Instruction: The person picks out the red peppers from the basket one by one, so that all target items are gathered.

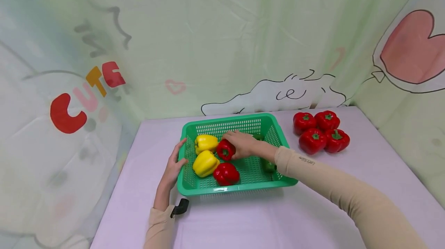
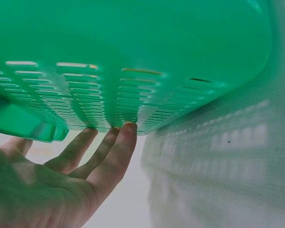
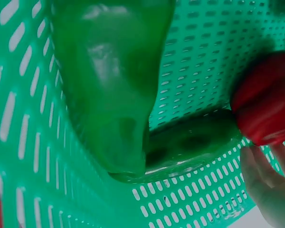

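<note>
"Red and glossy, where was the pepper [image 1: 226, 149] to be found?"

"Inside the green basket [image 1: 243, 188], left of its middle, just right of two yellow peppers [image 1: 206, 164]; a second red pepper [image 1: 226, 174] was seen on its near side."

"And how were the hands placed?"

"The first was gripped by the curled fingers of the right hand [image 1: 242, 143]; by the left hand [image 1: 172, 166], fingers extended and nothing held, the basket's left wall was touched from outside."

"How was it judged to handle?"

"As fairly light, firm yet bruisable, and slippery-skinned; a hold round the broad shoulders was preferred to the stem."

"And room?"

"Little was found leftward, by the yellow ones; more was offered rightward, towards the green vegetables [image 3: 109, 85]. Lifting was bounded by the raised rim, with bench [image 1: 260, 222] space on the near side."
</note>
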A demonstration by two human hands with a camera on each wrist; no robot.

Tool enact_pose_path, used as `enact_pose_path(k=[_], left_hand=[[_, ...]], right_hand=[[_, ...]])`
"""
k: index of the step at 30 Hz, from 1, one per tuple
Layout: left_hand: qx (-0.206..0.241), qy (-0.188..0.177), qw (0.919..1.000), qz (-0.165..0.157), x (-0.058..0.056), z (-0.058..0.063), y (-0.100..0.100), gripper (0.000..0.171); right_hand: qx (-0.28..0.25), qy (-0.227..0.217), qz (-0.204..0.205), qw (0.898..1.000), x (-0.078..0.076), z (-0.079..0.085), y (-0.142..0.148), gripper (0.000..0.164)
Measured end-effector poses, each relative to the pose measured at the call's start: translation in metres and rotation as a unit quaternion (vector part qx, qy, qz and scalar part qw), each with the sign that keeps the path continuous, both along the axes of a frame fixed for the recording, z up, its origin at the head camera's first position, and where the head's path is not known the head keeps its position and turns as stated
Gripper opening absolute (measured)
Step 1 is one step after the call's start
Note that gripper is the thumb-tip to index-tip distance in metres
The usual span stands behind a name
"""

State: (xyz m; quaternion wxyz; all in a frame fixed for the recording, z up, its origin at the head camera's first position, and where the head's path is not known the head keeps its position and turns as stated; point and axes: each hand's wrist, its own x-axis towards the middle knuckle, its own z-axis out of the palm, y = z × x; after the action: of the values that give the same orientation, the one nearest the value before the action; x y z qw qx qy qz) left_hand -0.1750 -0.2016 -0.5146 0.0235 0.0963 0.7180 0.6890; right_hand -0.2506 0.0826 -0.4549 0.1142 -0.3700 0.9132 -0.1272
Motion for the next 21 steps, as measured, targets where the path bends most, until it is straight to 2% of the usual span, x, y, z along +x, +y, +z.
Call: enact_pose_path(k=[4,9,17,21], left_hand=[[-0.002,-0.002,1.0000,0.001,-0.001,0.000,0.001,0.073],[-0.001,-0.009,1.0000,-0.002,-0.002,0.002,0.001,0.074],[-0.014,-0.024,0.9996,-0.007,0.011,0.029,0.007,0.071],[-0.014,-0.028,0.9995,-0.006,0.012,0.029,0.007,0.071]], right_hand=[[0.004,-0.016,-0.018,1.000,-0.002,0.001,0.001,0.069],[0.025,-0.022,-0.018,0.999,-0.001,0.005,0.003,0.079],[0.017,-0.055,-0.030,0.998,-0.001,0.010,0.010,0.067],[0.019,-0.056,-0.036,0.998,0.000,0.012,0.016,0.065]])
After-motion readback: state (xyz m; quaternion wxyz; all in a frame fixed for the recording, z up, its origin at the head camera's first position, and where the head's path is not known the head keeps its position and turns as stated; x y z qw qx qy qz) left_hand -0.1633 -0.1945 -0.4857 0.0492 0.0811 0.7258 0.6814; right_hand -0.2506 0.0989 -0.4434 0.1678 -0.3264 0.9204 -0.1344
